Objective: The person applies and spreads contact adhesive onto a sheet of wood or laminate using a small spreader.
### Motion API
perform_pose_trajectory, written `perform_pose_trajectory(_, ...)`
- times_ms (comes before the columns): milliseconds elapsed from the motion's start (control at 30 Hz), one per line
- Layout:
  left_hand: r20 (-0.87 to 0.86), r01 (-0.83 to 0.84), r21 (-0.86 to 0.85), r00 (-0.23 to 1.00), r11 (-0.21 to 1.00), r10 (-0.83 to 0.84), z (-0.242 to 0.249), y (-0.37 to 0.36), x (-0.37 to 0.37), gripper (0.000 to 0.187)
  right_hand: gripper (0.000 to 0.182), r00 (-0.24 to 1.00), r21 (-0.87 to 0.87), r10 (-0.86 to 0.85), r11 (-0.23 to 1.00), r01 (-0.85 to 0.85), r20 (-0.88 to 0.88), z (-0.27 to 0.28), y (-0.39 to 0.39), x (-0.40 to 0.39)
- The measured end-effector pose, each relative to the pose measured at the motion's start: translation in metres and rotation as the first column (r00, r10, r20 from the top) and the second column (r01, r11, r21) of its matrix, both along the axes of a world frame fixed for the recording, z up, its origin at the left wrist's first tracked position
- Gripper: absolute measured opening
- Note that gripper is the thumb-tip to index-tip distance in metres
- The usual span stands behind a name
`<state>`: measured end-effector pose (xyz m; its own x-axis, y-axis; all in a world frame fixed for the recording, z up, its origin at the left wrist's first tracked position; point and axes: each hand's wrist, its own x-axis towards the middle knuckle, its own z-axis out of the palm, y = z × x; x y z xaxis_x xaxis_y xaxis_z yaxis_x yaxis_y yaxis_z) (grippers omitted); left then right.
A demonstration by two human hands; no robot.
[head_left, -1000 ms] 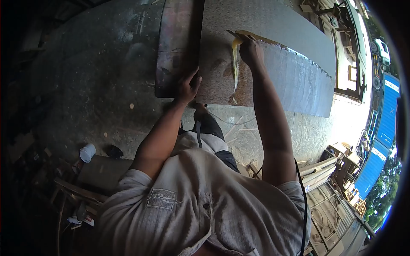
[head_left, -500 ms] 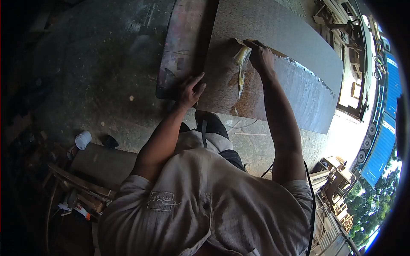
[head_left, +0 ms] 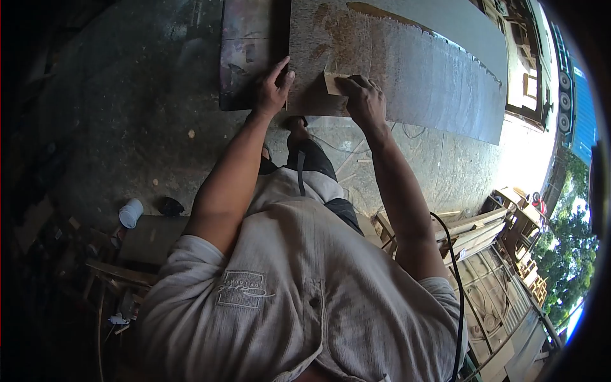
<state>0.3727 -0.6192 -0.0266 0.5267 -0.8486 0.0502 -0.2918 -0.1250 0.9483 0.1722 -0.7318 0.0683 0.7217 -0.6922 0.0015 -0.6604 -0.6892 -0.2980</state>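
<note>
A small tan spreader [head_left: 333,83] lies flat on the near end of a long grey board [head_left: 420,70], which rests on the concrete floor [head_left: 146,127]. The right hand [head_left: 363,99] grips the spreader, fingers curled over its edge. The left hand [head_left: 273,89] presses on the board's left edge — fingers spread, holding nothing — beside a dark panel [head_left: 245,51]. Brown smears streak the board just beyond the spreader. A white cup [head_left: 130,212] stands well apart on the floor.

- Board [head_left: 414,70]: wide bare surface open beyond right hand [head_left: 363,102].
- Left hand [head_left: 270,89] blocks board's near-left edge.
- Floor left: cup [head_left: 130,212], scrap wood [head_left: 121,274] clutter.
</note>
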Motion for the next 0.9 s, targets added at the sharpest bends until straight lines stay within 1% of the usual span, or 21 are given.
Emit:
perform_pose_trajectory(67,-0.052,0.004,-0.006,0.999,1.0,-0.005,-0.006,-0.002,0.001,0.045,0.027,1.0,-0.004,-0.018,1.0,0.018,0.003,0.006,0.028,-0.006)
perform_pose_trajectory(133,-0.043,0.014,-0.027,0.999,1.0,-0.016,-0.011,-0.002,0.003,0.046,0.027,0.997,0.016,-0.077,0.997,0.077,-0.013,0.004,0.05,-0.014)
perform_pose_trajectory(200,0.079,-0.012,-0.046,0.997,0.999,0.016,-0.009,-0.002,0.003,0.047,0.027,0.996,0.017,-0.091,0.996,0.091,-0.013,0.008,0.067,-0.02)
perform_pose_trajectory(233,-0.007,0.036,0.054,0.999,0.998,-0.036,0.001,0.001,0.003,0.047,0.029,0.997,0.043,-0.069,0.997,0.071,-0.043,0.015,0.073,-0.022)
perform_pose_trajectory(267,-0.002,0.036,0.036,0.999,0.999,-0.035,0.002,-0.001,0.004,0.047,0.031,0.997,0.066,-0.042,0.997,0.047,-0.069,0.019,0.072,-0.02)
perform_pose_trajectory(300,0.013,0.041,-0.014,0.999,0.999,-0.04,-0.006,0.0,0.004,0.048,0.031,0.997,0.05,-0.042,0.998,0.045,-0.065,0.023,0.066,-0.02)
perform_pose_trajectory(367,0.032,0.028,-0.07,0.999,0.997,-0.026,-0.009,-0.002,0.006,0.048,0.031,0.984,0.337,-0.146,0.925,0.173,-0.105,0.029,0.045,-0.022)
perform_pose_trajectory(400,0.015,0.046,-0.041,0.999,0.998,-0.045,-0.007,-0.001,0.007,0.048,0.032,0.974,0.472,-0.182,0.852,0.225,-0.136,0.03,0.03,-0.022)
perform_pose_trajectory(433,-0.003,0.064,-0.006,0.998,0.998,-0.064,-0.006,0.003,0.008,0.048,0.03,0.936,0.691,-0.35,0.685,0.23,0.035,0.031,0.015,-0.018)
perform_pose_trajectory(467,0.001,0.047,-0.003,0.999,0.999,-0.047,-0.006,0.005,0.007,0.048,0.028,0.844,0.86,-0.512,0.493,0.136,0.159,0.033,0.003,-0.019)
perform_pose_trajectory(533,0.009,0.057,-0.049,0.998,0.997,-0.057,-0.004,0.002,0.009,0.047,0.031,0.769,0.841,-0.555,0.539,0.042,0.318,0.047,-0.025,0.004)
perform_pose_trajectory(567,0.051,0.044,-0.044,0.998,0.998,-0.042,-0.002,0.003,0.008,0.045,0.031,0.775,0.842,-0.545,0.539,0.031,0.32,0.047,-0.042,0.016)
perform_pose_trajectory(600,0.057,0.029,-0.043,0.998,0.999,-0.027,-0.002,0.002,0.008,0.045,0.033,0.828,0.763,-0.468,0.642,0.079,0.308,0.043,-0.063,0.03)
perform_pose_trajectory(633,0.052,0.023,-0.078,0.998,0.997,-0.019,-0.004,0.002,0.008,0.044,0.035,0.875,0.667,-0.392,0.736,0.114,0.283,0.041,-0.081,0.048)
perform_pose_trajectory(667,0.046,0.016,-0.112,0.999,0.994,-0.011,-0.005,0.002,0.007,0.043,0.035,0.88,0.672,-0.381,0.734,0.101,0.284,0.038,-0.098,0.066)
perform_pose_trajectory(700,0.065,-0.002,-0.112,0.998,0.994,0.01,-0.003,0.002,0.006,0.041,0.034,0.967,0.433,-0.216,0.891,0.139,0.134,0.037,-0.115,0.087)
perform_pose_trajectory(733,0.068,-0.018,-0.104,0.997,0.994,0.025,-0.004,0.003,0.004,0.041,0.033,0.994,0.161,-0.088,0.982,0.097,-0.064,0.032,-0.13,0.104)
perform_pose_trajectory(767,0.038,-0.015,-0.112,0.999,0.994,0.019,-0.004,0.002,0.005,0.041,0.033,0.996,0.168,-0.069,0.983,0.079,-0.06,0.024,-0.141,0.119)
perform_pose_trajectory(833,0.009,-0.023,-0.106,1.0,0.994,0.024,-0.001,0.0,0.006,0.04,0.037,1.0,-0.018,-0.023,1.0,0.023,0.014,0.005,-0.153,0.139)
perform_pose_trajectory(867,0.051,-0.026,-0.121,0.998,0.992,0.032,0.0,0.0,0.007,0.039,0.037,1.0,-0.006,-0.011,1.0,0.011,0.015,-0.004,-0.156,0.143)
perform_pose_trajectory(900,0.091,-0.025,-0.134,0.995,0.991,0.037,0.002,0.0,0.008,0.039,0.04,0.998,-0.041,0.067,0.997,-0.066,0.02,-0.009,-0.152,0.144)
